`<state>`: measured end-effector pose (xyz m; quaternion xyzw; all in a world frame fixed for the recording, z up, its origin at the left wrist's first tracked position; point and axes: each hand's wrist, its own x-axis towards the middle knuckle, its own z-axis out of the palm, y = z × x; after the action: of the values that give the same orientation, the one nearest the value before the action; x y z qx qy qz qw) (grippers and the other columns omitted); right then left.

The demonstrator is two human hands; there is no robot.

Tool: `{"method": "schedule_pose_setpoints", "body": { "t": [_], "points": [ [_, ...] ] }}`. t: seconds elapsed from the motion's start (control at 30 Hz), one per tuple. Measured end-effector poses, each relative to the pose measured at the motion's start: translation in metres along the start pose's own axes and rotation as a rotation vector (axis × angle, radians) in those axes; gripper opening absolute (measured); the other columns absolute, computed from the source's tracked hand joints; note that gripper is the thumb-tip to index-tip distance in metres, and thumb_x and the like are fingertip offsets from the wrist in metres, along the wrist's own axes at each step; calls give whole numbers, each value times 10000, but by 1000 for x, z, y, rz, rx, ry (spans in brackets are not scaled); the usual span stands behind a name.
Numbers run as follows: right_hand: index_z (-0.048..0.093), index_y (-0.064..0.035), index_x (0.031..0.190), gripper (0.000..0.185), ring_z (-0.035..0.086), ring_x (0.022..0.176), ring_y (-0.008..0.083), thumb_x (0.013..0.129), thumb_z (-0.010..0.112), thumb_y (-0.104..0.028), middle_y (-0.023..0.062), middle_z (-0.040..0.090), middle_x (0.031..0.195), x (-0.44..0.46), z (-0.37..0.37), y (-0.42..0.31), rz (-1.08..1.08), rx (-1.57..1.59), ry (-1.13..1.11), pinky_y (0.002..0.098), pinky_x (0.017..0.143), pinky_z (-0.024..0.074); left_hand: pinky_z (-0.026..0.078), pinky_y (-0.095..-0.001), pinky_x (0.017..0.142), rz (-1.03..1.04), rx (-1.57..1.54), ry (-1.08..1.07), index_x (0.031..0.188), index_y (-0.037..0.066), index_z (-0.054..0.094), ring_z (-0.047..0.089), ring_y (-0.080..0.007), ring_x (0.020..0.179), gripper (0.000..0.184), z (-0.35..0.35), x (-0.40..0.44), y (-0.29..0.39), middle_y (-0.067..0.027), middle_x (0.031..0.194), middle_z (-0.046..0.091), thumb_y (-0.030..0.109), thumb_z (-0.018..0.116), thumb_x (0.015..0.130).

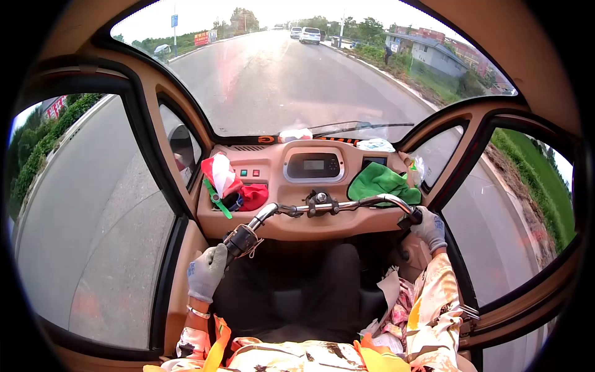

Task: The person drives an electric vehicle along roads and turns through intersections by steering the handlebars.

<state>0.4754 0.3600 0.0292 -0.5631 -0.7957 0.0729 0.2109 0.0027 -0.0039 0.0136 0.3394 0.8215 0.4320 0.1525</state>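
A chrome handlebar [362, 203] spans the cabin in front of my knees. My left hand [207, 271], in a pale work glove, is closed around the left grip, just below a black switch housing [240, 240] with loose wires. My right hand [429, 229], gloved the same way, wraps the right grip at the other end. Behind the bar, a green cloth [379, 183] is draped over the dashboard's right side. On the left, a red and white cloth [220, 175] and a green strap [216, 199] lie in the dashboard tray.
A display panel [313, 165] sits mid-dashboard. Through the windshield the road [291, 80] runs ahead, with a white van [310, 35] and another vehicle farther on. A grey-roofed house [429, 56] stands at right. Pink fabric and papers [396, 304] lie beside my right thigh.
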Motion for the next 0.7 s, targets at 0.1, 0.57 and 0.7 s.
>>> {"method": "schedule_pose_setpoints", "body": {
  "t": [0.1,0.57,0.7],
  "points": [
    [700,-169,1210,499,726,1008,384,731,820,-246,166,762,1056,3,4,4,13,12,18,465,868,582,503,-305,572,-3,11,12,1025,56,779,672,-125,570,554,-2,-3,10,-29,635,689,564,559,1052],
    [693,-161,1198,503,711,1040,381,722,823,-262,167,749,1108,8,-2,5,-8,-32,-30,438,889,575,452,-257,474,15,-25,4,893,47,717,602,-85,500,576,5,-1,3,-18,602,644,554,516,1077],
    [696,-162,1190,506,714,1022,380,712,822,-274,163,749,1083,10,1,7,-34,-63,-25,444,878,575,459,-260,473,17,-26,2,901,49,712,611,-82,510,575,4,-2,3,-17,608,639,559,513,1077]
  ]
}}
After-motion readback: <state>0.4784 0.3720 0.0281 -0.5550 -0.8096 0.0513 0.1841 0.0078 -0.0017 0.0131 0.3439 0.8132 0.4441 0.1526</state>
